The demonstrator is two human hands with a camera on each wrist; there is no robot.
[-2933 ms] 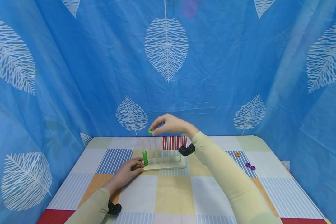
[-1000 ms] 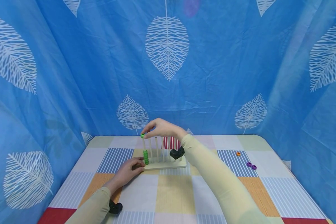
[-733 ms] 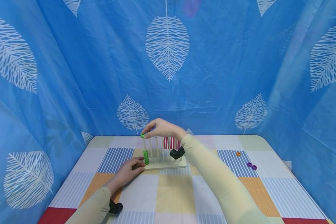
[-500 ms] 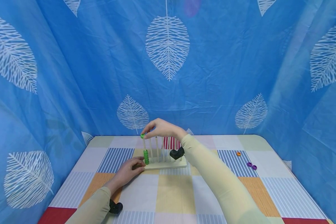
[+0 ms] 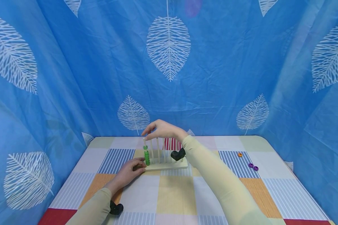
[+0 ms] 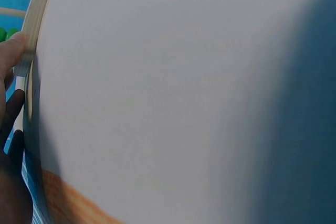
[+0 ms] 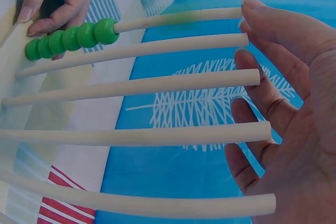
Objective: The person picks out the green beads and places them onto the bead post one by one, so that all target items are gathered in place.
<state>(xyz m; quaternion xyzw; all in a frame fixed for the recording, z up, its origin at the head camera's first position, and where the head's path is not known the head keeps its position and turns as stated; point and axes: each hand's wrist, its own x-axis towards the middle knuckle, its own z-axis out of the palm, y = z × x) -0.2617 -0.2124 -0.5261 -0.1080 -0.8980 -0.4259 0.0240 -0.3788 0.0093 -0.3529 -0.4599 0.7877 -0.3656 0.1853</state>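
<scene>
A pale wooden peg rack (image 5: 169, 166) with a row of upright pegs stands near the table's far side. My left hand (image 5: 129, 171) grips the left end of its base; the left wrist view shows the thumb (image 6: 13, 48) on the base's edge. Several green beads (image 5: 147, 158) are stacked low on the leftmost peg. Above them a single green bead (image 5: 145, 147) is around the same peg, a green blur in the right wrist view. At that peg's top my right hand (image 5: 163, 129) has its fingers parted, with nothing between thumb and fingertips.
One orange bead (image 5: 240, 154) and two purple beads, one of them a purple bead (image 5: 255, 168), lie to the right on the patchwork tablecloth (image 5: 176, 193). A blue curtain (image 5: 169, 103) with white leaves hangs behind the table and along both sides.
My right hand brought a green bead leftward to the leftmost peg's top, held it there, and has let go. The bead has dropped partway down the peg. My left hand stays put.
</scene>
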